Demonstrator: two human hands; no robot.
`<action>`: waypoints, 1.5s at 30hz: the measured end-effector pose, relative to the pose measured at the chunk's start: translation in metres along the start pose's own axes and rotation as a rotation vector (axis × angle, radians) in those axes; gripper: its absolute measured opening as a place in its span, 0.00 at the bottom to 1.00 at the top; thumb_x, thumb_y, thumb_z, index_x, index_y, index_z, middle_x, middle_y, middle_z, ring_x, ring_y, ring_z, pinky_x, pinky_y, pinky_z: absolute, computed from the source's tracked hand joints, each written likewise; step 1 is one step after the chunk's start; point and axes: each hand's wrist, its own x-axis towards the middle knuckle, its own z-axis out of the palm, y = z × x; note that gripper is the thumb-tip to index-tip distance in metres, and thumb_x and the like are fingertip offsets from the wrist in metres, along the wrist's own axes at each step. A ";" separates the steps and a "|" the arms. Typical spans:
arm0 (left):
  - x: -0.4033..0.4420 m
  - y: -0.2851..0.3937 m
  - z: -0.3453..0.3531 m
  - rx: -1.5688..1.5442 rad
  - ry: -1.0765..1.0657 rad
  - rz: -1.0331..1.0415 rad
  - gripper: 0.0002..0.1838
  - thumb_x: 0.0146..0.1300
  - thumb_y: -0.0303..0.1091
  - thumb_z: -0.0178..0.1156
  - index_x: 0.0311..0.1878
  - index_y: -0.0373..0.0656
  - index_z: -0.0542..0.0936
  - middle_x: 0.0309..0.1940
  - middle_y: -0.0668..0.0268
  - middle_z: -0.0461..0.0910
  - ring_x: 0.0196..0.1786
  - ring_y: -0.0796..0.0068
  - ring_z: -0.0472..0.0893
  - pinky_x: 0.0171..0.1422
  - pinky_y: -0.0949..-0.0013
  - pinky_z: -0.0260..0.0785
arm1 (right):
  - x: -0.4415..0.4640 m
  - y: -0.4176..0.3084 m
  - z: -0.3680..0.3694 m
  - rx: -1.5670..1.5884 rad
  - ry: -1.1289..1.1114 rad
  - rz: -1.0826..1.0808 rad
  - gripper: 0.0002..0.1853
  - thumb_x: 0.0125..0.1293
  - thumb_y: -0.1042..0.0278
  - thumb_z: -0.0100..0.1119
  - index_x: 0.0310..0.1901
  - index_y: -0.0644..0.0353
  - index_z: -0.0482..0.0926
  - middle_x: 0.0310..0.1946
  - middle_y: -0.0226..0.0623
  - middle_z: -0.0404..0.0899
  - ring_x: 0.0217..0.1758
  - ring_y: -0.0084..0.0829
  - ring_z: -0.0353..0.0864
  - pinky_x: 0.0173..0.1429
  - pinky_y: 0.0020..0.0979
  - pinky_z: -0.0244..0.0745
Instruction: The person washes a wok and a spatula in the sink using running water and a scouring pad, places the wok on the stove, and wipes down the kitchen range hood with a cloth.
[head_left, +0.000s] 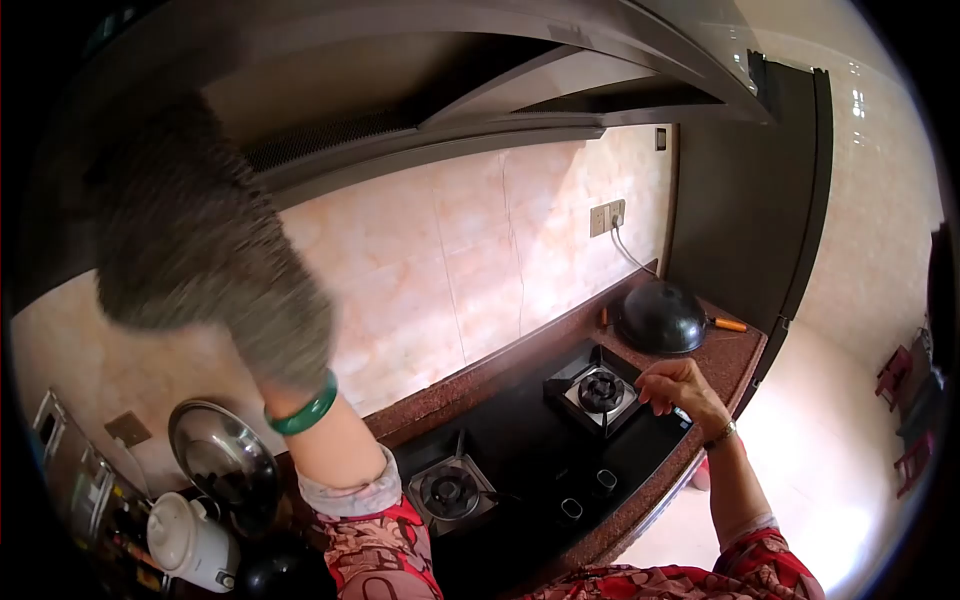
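Note:
My left hand (190, 220) is inside a dark grey, fuzzy mitt (215, 240), raised at the upper left in front of the range hood (420, 160). The mitt is smeared by motion and hides the fingers; whether it touches the hood I cannot tell. A green bangle (303, 405) circles that wrist. My right hand (676, 390) is over the right end of the black gas stove (530, 480), beside the right burner (601, 391). Its fingers are curled in, and no object shows in them. The left burner (449, 493) lies below my left forearm.
An upturned black wok (661, 318) with wooden handles sits on the brown countertop (720, 345) at the right. A white rice cooker (185, 540) and a large metal lid (222, 455) stand at the lower left. A cord hangs from the wall socket (607, 217). A tall dark cabinet (745, 200) rises behind the wok.

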 end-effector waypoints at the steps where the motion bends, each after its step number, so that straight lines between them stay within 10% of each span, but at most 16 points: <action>1: 0.006 0.003 0.011 0.087 0.003 0.003 0.18 0.62 0.35 0.47 0.53 0.38 0.70 0.53 0.55 0.70 0.55 0.63 0.70 0.60 0.62 0.60 | 0.000 0.003 -0.001 0.002 0.001 -0.001 0.10 0.63 0.66 0.52 0.34 0.64 0.80 0.22 0.31 0.79 0.19 0.16 0.74 0.22 0.16 0.66; 13: -0.004 0.004 0.191 0.643 -0.001 0.422 0.16 0.59 0.34 0.50 0.49 0.36 0.72 0.42 0.52 0.79 0.50 0.56 0.75 0.62 0.57 0.57 | -0.056 0.039 -0.077 -0.168 0.329 0.094 0.13 0.60 0.64 0.53 0.30 0.66 0.80 0.19 0.35 0.78 0.18 0.20 0.75 0.22 0.20 0.70; 17: -0.004 -0.022 0.225 0.890 0.273 0.783 0.18 0.63 0.37 0.43 0.53 0.41 0.71 0.57 0.49 0.67 0.63 0.50 0.62 0.62 0.35 0.46 | -0.067 0.055 -0.087 0.005 0.404 0.099 0.12 0.60 0.66 0.52 0.27 0.67 0.80 0.18 0.37 0.78 0.16 0.20 0.74 0.21 0.19 0.70; 26: -0.002 -0.028 0.246 0.631 -0.018 0.705 0.27 0.63 0.43 0.35 0.60 0.37 0.65 0.63 0.46 0.58 0.67 0.43 0.51 0.66 0.42 0.40 | -0.070 0.081 -0.079 0.128 0.413 0.147 0.10 0.59 0.68 0.53 0.29 0.65 0.80 0.20 0.37 0.80 0.16 0.21 0.75 0.21 0.18 0.72; 31: 0.006 0.007 0.239 -0.671 -0.514 -0.380 0.33 0.66 0.56 0.32 0.58 0.36 0.67 0.55 0.54 0.68 0.61 0.66 0.62 0.65 0.76 0.47 | -0.072 0.093 -0.072 0.186 0.418 0.141 0.10 0.59 0.68 0.53 0.29 0.66 0.80 0.21 0.38 0.80 0.17 0.21 0.76 0.22 0.19 0.72; 32: 0.010 0.006 0.233 -0.557 -0.485 -0.035 0.32 0.66 0.56 0.33 0.57 0.36 0.67 0.52 0.60 0.69 0.57 0.70 0.63 0.64 0.74 0.48 | -0.072 0.101 -0.072 0.187 0.413 0.137 0.10 0.61 0.68 0.53 0.30 0.65 0.80 0.20 0.38 0.80 0.15 0.21 0.76 0.19 0.18 0.71; 37: -0.019 -0.004 0.222 -0.957 -0.702 -0.041 0.26 0.64 0.56 0.41 0.51 0.43 0.70 0.39 0.65 0.70 0.43 0.76 0.70 0.48 0.72 0.64 | -0.062 0.100 -0.060 0.188 0.397 0.215 0.10 0.60 0.68 0.53 0.30 0.67 0.80 0.21 0.40 0.80 0.18 0.22 0.77 0.23 0.19 0.72; 41: -0.012 0.010 0.230 -0.551 -0.370 0.455 0.24 0.64 0.46 0.38 0.51 0.34 0.69 0.51 0.53 0.69 0.54 0.63 0.66 0.60 0.69 0.54 | -0.049 0.106 -0.043 0.179 0.411 0.204 0.11 0.63 0.66 0.52 0.31 0.65 0.79 0.22 0.38 0.80 0.16 0.21 0.76 0.21 0.18 0.72; 45: 0.002 -0.011 0.241 -0.617 -0.469 0.249 0.23 0.64 0.44 0.38 0.51 0.34 0.69 0.50 0.50 0.71 0.54 0.57 0.68 0.58 0.66 0.57 | -0.051 0.108 -0.032 0.157 0.338 0.206 0.11 0.63 0.66 0.52 0.33 0.66 0.79 0.22 0.40 0.80 0.16 0.21 0.76 0.21 0.19 0.72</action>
